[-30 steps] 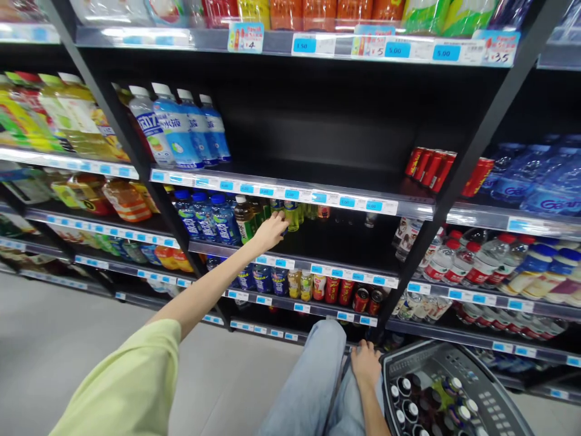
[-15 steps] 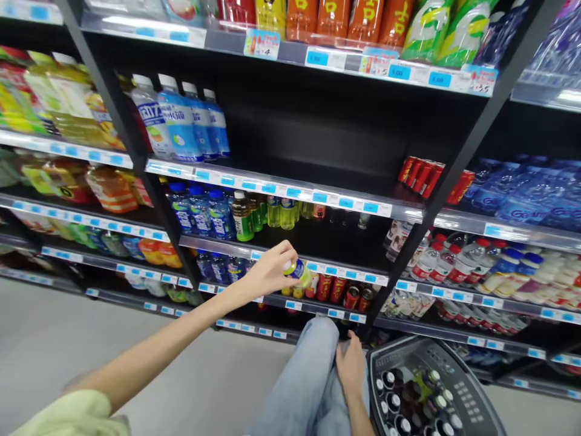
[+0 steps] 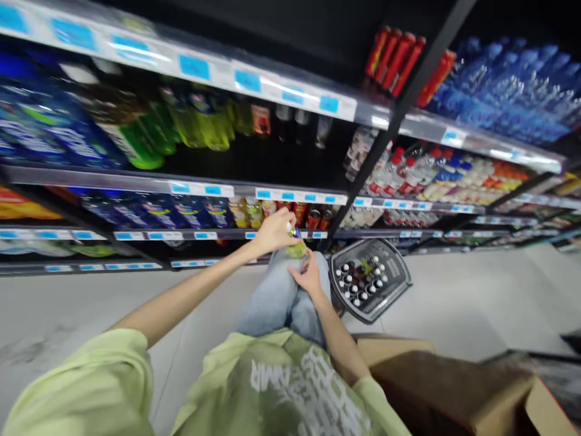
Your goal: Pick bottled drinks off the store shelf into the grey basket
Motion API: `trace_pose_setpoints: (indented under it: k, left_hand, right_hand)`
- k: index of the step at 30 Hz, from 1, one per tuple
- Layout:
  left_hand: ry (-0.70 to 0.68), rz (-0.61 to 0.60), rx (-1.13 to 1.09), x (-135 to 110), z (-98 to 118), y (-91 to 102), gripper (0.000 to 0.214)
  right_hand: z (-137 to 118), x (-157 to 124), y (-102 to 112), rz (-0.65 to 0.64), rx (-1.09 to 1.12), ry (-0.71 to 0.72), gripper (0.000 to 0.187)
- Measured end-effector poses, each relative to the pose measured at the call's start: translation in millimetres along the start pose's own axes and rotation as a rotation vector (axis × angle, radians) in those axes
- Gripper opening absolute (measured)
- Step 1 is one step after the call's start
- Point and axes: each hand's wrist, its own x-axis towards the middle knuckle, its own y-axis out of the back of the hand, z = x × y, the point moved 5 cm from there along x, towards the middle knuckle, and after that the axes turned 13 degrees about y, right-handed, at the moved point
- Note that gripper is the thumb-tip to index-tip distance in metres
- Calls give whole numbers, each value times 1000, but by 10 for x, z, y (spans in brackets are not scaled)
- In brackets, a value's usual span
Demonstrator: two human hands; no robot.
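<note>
My left hand grips a small bottle of yellow-green drink with a white cap and a dark blue label. The bottle is over my knees, in front of the lower shelves. Just below it is my right hand, thumb and fingers apart; whether its fingertips touch the bottle's base I cannot tell. To the right of my legs, a dark grey basket on the floor holds several bottles, most with white caps. Similar yellow-green bottles stand on the shelf above my left hand.
Blue-labelled bottles fill the shelf at left. Red cans stand low in front of me. An open cardboard box lies behind the basket, near my right arm. A dark post divides the shelving.
My left hand has brought the bottle back from the shelf edge to above my knees. My right hand has risen from my thigh towards it. The view has tilted down.
</note>
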Motion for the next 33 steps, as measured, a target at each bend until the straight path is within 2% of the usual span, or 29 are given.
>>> trace_pose_setpoints:
  k: [1, 4, 8, 11, 15, 18, 25, 28, 33]
  left_hand:
    - [8, 1, -3, 73, 14, -47, 41]
    - [12, -45, -23, 226, 62, -229, 44]
    - [-15, -176, -101, 354, 96, -504, 44]
    - [-38, -262, -120, 476, 43, -680, 42]
    - [30, -243, -78, 643, -179, -779, 37]
    - [114, -242, -5, 696, -374, -800, 35]
    - [252, -276, 99, 657, -675, -840, 36]
    - [265, -298, 98, 621, -782, -860, 37]
    - [272, -333, 115, 541, -961, -846, 39]
  right_hand:
    - [42, 14, 32, 29, 19, -43, 91]
    - [161, 34, 102, 144, 53, -140, 84]
    - [248, 33, 193, 276, 55, -172, 74]
    - [307, 32, 268, 306, 104, -188, 70]
    - [366, 40, 313, 269, 265, -218, 74]
    - [369, 47, 338, 228, 301, -241, 73]
    - [299, 34, 473, 16, 109, -238, 55]
    - [287, 43, 518, -38, 7, -243, 59]
    - [275, 83, 454, -153, -73, -234, 68]
